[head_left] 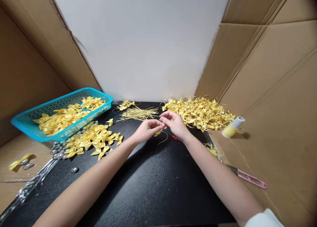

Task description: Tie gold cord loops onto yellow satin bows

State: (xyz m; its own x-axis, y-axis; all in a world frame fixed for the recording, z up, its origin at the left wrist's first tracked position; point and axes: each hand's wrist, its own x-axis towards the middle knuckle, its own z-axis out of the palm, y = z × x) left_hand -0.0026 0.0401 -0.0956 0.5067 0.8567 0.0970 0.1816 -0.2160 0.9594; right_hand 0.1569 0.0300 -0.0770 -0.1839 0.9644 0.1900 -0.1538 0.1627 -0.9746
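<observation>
Yellow ribbon bow point(157, 134) is showing just under the fingertips of the left hand point(145, 130) — mostly hidden, so I am not making out its long axis. Thin gold tie point(166, 136) is running out from beside it, arcing to the right and then curling back toward the near side, above the black surface point(148, 180). Of the two, the left hand is lying nearer: its thumb and forefinger are pressing together, apparently pinching the bow from above. The right hand point(176, 125) is pointing in from the other side, its fingertips touching or nearly touching the left ones — whether they are gripping anything, I cannot tell. Straight beyond the hands, a loose bundle of gold ties point(138, 113) is lying with its strands running mostly crosswise. Loose yellow bows point(95, 138) are lying to the left, near a blue basket point(107, 105), while a heap of yellow bows point(200, 113) is sitting past the right hand. A red scrap point(174, 137) is lying just beside that wrist.
</observation>
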